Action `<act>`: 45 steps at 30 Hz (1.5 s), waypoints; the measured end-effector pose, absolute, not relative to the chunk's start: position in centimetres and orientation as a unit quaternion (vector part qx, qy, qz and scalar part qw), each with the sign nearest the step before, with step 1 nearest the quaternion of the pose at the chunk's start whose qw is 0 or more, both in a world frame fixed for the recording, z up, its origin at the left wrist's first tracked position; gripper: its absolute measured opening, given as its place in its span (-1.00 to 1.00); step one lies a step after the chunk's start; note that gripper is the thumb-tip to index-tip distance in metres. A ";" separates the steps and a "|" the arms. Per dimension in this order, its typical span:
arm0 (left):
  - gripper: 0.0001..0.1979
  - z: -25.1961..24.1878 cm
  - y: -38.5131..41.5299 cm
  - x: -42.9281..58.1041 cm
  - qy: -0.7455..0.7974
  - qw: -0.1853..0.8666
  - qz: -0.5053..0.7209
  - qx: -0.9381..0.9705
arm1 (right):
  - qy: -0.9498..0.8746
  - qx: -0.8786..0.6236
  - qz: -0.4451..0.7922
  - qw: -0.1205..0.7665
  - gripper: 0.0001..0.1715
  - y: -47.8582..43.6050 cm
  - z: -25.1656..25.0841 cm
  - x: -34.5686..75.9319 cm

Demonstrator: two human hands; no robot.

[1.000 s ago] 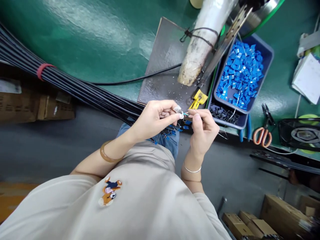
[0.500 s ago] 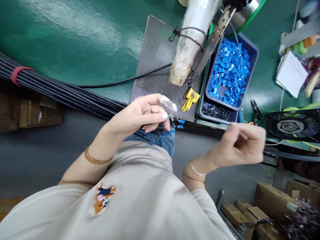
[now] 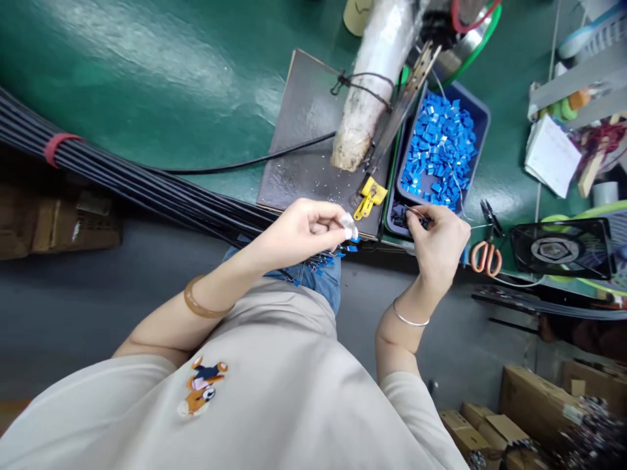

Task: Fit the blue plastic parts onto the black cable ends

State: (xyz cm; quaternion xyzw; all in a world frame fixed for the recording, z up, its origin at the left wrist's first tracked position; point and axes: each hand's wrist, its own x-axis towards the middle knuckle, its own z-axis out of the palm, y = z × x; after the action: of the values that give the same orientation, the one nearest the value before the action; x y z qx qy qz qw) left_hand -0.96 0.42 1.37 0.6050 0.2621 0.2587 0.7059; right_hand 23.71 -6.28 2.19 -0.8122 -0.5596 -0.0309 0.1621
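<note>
My left hand (image 3: 313,228) is closed, thumb against a white-wrapped index finger, just above the blue-tipped ends of the black cables (image 3: 215,212); what it pinches is too small to make out. A pinch closes my right hand (image 3: 435,241) over the near edge of the bin of small black parts (image 3: 399,219). A thin pale wire (image 3: 482,226) runs by its fingers; whether they grip it is unclear. Beyond lies the bin of blue connectors (image 3: 441,150). Between the hands, a yellow clip (image 3: 371,198) rests on the dark board (image 3: 304,130).
A wrapped tube (image 3: 365,98) leans over the board. Right of my right hand are orange-handled scissors (image 3: 486,258), black-jawed cutters (image 3: 491,217) and a black fan (image 3: 563,249). Cardboard boxes (image 3: 533,405) stand on the floor at the lower right.
My right hand has moved left and up to the bins, uncovering the scissors. My left hand has shifted slightly right, and its white-wrapped finger has curled in. The view has shifted a little.
</note>
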 end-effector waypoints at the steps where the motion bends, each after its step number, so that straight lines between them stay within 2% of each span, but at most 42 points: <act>1: -0.90 1.1 0.5 -0.9 0.279 0.726 0.272 0.567 | -0.559 -0.812 -0.035 0.163 -0.84 -6.3 2.2 23.8; 5: -0.88 0.6 0.9 -1.0 0.288 0.759 0.294 0.504 | -0.558 -0.811 -0.056 0.166 -0.86 -6.2 1.6 24.2; 7: -0.90 0.7 0.9 -1.1 0.290 0.759 0.298 0.501 | -0.551 -0.807 -0.076 0.197 -0.90 -6.2 1.4 23.9; 9: -0.91 0.8 0.9 -1.1 0.295 0.758 0.295 0.501 | -0.521 -0.800 -0.100 0.282 -0.91 -6.4 1.4 23.1; 13: -0.90 0.9 0.9 -0.8 0.295 0.750 0.301 0.510 | -0.442 -0.713 -0.064 0.541 -0.92 -7.3 2.8 19.9; 16: -0.91 0.9 0.8 -0.5 0.294 0.737 0.317 0.519 | -0.420 -0.663 0.005 0.620 -0.89 -8.1 3.8 17.2; 20: -0.90 1.0 0.6 -0.2 0.305 0.729 0.335 0.514 | -0.470 -0.654 0.137 0.576 -0.97 -8.2 3.0 14.3; 22: -0.88 1.1 0.4 -0.2 0.311 0.725 0.338 0.514 | -0.482 -0.657 0.168 0.555 -0.94 -7.8 2.0 13.5; 27: -0.86 1.0 0.3 -0.2 0.317 0.710 0.344 0.527 | -0.453 -0.679 0.171 0.552 -0.91 -7.1 0.2 12.7; 32: -0.86 0.4 0.2 0.0 0.320 0.700 0.355 0.531 | -0.488 -0.655 0.156 0.556 -0.97 -7.0 0.4 12.5; 38: -0.88 0.2 0.3 -0.1 0.310 0.692 0.364 0.541 | -0.475 -0.643 0.164 0.577 -0.97 -6.8 0.1 12.3; 45: -0.88 0.0 0.4 -0.4 0.308 0.696 0.356 0.542 | -0.468 -0.660 0.164 0.564 -0.95 -6.7 0.3 12.2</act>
State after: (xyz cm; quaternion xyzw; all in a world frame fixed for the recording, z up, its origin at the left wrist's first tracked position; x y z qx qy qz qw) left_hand -0.36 0.39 -0.04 0.5423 0.3083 0.3558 0.6959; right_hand 12.24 -6.71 0.32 -0.6600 -0.4679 0.1640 0.5644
